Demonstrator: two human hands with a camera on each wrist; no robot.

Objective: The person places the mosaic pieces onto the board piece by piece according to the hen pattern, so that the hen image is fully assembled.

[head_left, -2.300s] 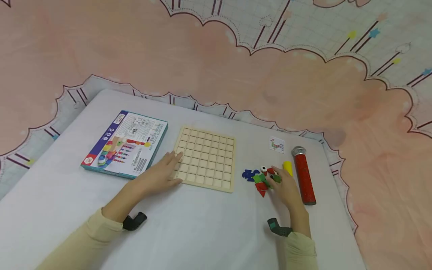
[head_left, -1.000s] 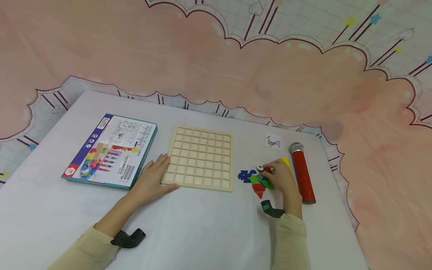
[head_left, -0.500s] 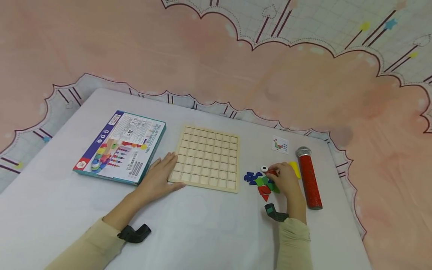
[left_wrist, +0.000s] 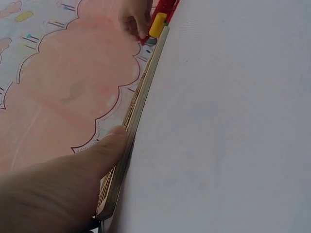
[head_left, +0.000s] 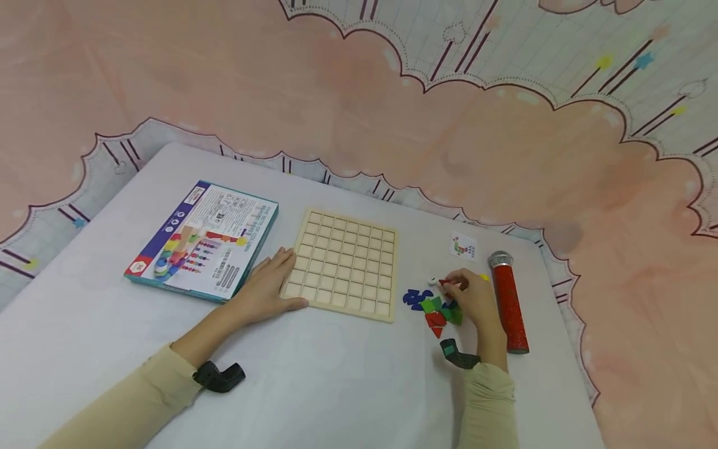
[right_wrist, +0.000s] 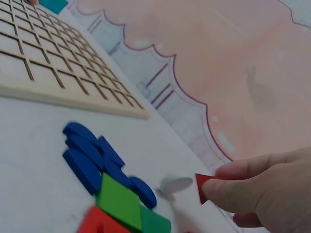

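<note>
My left hand (head_left: 265, 287) lies on the left edge of the wooden grid board (head_left: 343, 265), fingers straight, thumb along its near edge. In the left wrist view the thumb (left_wrist: 109, 145) presses the board's side. My right hand (head_left: 473, 296) pinches a small red block (right_wrist: 201, 187) with a pointed corner between thumb and fingers. Close to it a white disc (right_wrist: 177, 184) appears tilted and blurred. Below lie several blue rounded pieces (right_wrist: 87, 158), green blocks (right_wrist: 119, 201) and red blocks (head_left: 435, 320). A yellow piece (head_left: 484, 276) is mostly hidden behind the right hand.
A flat toy box (head_left: 204, 243) lies left of the board, against the left forearm side. A red microphone (head_left: 509, 305) lies right of the right hand. Behind the pieces is a small picture card (head_left: 462, 247). The white-covered table (head_left: 336, 386) ends before a patterned backdrop.
My right hand has moved from the green pieces to the red block beside the white disc and now pinches it. The disc has tipped from its flat pose. My left hand stays at the board.
</note>
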